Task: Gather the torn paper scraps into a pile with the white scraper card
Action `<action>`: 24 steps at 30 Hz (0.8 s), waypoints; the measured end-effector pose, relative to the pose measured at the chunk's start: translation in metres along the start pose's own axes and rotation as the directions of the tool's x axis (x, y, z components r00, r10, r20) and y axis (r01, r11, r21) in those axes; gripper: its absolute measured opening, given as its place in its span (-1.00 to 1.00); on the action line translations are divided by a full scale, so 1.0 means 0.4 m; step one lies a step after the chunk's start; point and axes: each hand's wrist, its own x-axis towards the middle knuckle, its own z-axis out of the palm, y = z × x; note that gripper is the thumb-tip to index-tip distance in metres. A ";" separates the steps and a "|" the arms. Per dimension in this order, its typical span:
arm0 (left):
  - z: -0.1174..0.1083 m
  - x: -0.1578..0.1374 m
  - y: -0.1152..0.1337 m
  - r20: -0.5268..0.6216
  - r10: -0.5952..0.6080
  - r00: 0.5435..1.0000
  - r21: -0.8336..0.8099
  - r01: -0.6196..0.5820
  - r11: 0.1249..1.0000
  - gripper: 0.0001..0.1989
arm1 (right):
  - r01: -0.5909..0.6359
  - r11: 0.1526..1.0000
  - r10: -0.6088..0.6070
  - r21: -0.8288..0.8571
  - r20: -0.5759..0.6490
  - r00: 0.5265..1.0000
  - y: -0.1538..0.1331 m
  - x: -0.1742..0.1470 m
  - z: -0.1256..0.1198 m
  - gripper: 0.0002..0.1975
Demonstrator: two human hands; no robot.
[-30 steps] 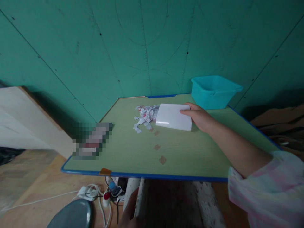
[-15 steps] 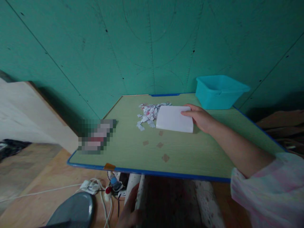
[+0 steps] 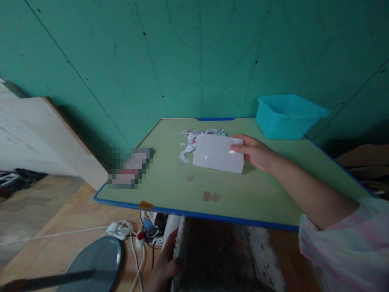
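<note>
My right hand (image 3: 257,153) pinches the white sheet (image 3: 215,154) at the scraps (image 3: 191,140) on the counter (image 3: 258,198). I'm likely gathering these; the next move calls for a low edge. Whether my left hand (image 3: 166,263) grips anything, I can't tell.

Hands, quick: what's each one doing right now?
Left hand: by a white post; grip can't be told.
Right hand: closed, holding the white sheet.
</note>
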 end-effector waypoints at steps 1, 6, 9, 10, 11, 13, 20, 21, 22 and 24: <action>-0.003 0.003 -0.003 0.000 -0.003 1.000 -0.003 0.003 1.000 -0.57 | 0.039 0.999 -0.038 -0.031 0.008 0.999 0.002 0.000 0.005 -0.77; -0.008 0.007 -0.015 -0.019 -0.004 1.000 0.072 0.006 0.997 -0.44 | 0.176 0.960 -0.161 -0.219 0.086 0.983 0.013 -0.013 0.051 -0.77; 0.002 -0.009 -0.015 -0.075 0.009 0.997 0.094 -0.002 0.996 -0.38 | 0.246 0.911 -0.204 -0.332 0.158 0.966 0.021 -0.024 0.070 -0.81; 0.005 -0.013 -0.014 -0.080 0.010 0.997 0.112 -0.001 0.994 -0.36 | 0.273 0.891 -0.217 -0.363 0.187 0.958 0.023 -0.027 0.072 -0.82; 0.007 -0.015 -0.013 -0.081 0.008 0.997 0.127 0.003 0.992 -0.35 | 0.300 0.871 -0.230 -0.389 0.216 0.949 0.023 -0.030 0.073 -0.84; 0.007 -0.013 -0.012 -0.090 -0.004 0.996 0.142 0.017 0.990 -0.33 | 0.340 0.838 -0.242 -0.427 0.266 0.933 0.023 -0.036 0.071 -0.87; 0.012 0.012 -0.011 -0.064 0.035 0.997 -0.037 -0.038 0.999 -0.53 | 0.325 0.836 -0.145 -0.442 0.392 0.908 0.010 -0.045 0.060 -0.72; 0.015 0.012 -0.009 -0.061 0.037 0.997 -0.058 -0.041 0.997 -0.56 | 0.316 0.839 -0.131 -0.443 0.399 0.908 0.007 -0.046 0.057 -0.72; 0.018 0.013 -0.008 -0.058 0.039 0.998 -0.065 -0.043 0.997 -0.58 | 0.306 0.843 -0.116 -0.442 0.406 0.906 0.003 -0.046 0.054 -0.71; 0.020 0.015 -0.007 -0.068 0.063 0.996 -0.040 -0.065 0.997 -0.56 | 0.286 0.848 -0.083 -0.445 0.421 0.903 -0.007 -0.049 0.045 -0.71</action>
